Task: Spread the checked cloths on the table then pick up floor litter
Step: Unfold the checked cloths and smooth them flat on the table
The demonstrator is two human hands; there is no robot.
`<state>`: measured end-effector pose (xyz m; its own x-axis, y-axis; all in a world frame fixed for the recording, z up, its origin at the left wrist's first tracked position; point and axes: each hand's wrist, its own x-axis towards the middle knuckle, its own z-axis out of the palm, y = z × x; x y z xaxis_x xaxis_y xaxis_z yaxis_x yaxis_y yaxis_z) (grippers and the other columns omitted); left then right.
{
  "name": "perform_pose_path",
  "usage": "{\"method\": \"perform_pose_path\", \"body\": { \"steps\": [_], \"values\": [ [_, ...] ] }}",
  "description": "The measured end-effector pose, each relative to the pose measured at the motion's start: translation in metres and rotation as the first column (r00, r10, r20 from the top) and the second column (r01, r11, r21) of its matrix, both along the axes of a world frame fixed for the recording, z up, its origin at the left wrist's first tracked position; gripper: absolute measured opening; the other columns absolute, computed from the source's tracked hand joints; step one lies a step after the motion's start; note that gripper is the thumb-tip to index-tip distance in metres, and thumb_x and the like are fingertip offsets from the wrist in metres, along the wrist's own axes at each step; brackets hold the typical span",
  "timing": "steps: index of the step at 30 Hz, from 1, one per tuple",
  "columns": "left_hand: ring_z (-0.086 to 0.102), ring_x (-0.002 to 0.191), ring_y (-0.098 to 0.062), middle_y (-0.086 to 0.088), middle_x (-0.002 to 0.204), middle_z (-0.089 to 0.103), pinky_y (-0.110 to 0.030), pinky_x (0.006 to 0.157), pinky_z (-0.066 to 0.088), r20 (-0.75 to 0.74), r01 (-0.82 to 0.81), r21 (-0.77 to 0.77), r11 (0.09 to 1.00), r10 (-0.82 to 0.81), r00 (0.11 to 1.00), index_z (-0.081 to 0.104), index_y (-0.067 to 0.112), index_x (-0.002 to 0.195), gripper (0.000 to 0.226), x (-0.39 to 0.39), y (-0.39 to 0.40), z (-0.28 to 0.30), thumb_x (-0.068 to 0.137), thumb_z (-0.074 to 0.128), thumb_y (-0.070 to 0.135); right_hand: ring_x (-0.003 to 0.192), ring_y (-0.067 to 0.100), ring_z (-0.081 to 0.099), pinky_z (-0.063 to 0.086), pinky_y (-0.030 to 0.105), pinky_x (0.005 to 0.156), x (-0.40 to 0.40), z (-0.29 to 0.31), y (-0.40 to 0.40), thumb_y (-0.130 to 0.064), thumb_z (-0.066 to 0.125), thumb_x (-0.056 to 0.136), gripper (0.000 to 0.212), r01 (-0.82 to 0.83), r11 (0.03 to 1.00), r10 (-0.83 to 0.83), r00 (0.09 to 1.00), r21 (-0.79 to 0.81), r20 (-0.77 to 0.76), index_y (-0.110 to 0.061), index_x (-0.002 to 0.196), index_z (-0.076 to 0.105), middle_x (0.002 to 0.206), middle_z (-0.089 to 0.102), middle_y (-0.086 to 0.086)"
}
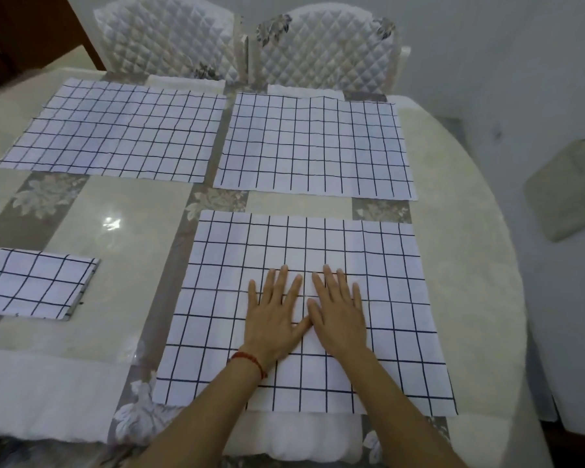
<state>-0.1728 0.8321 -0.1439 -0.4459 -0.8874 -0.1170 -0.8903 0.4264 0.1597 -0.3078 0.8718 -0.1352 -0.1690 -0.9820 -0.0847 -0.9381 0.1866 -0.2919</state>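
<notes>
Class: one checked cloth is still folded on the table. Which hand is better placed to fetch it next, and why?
The left hand. The folded cloth lies on the table's left side, and the left hand is nearer it. The right hand, also flat on the near spread cloth, would have to cross over.

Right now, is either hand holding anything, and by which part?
Nothing is held. Left hand and right hand lie flat, fingers straight, on the near cloth's middle.
</notes>
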Motion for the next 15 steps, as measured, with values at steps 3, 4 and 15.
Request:
{"method": "perform_pose_path", "body": {
  "steps": [3,4,15],
  "values": [
    [0.010,0.142,-0.025,-0.008,0.154,0.026,-0.050,0.111,-0.001,-0.006,-0.006,-0.038,0.999,0.006,1.000,0.024,0.026,0.145,0.076,0.001,0.000,-0.005,0.085,0.012,0.072,0.142,0.010,-0.014,-0.021,0.029,0.110,-0.017,-0.001,0.005,-0.062,-0.014,0.080,0.072,0.002,1.000,-0.001,1.000,0.026,-0.016,-0.031,0.145,-0.003,0.156,-0.007,-0.009],
    [0.009,0.142,-0.026,-0.008,0.155,0.024,-0.050,0.111,-0.001,-0.009,-0.006,-0.043,0.999,0.006,1.000,0.023,0.026,0.145,0.077,0.001,0.000,-0.005,0.085,0.013,0.072,0.143,0.011,-0.012,-0.020,0.030,0.111,-0.027,-0.001,0.008,-0.064,-0.011,0.082,0.072,0.047,0.999,-0.047,0.999,0.023,-0.029,-0.032,0.145,-0.001,0.157,-0.006,-0.008],
    [0.006,0.143,-0.025,-0.008,0.156,0.020,-0.050,0.111,-0.001,-0.025,-0.014,-0.074,0.997,0.012,1.000,0.018,0.026,0.147,0.079,0.002,0.001,-0.005,0.084,0.014,0.073,0.146,0.016,-0.005,-0.010,0.038,0.115,-0.017,0.014,-0.054,-0.064,-0.008,0.082,0.078,-0.134,0.991,0.135,0.990,0.030,-0.047,-0.028,0.147,0.012,0.159,0.003,-0.004]
  ]
}}
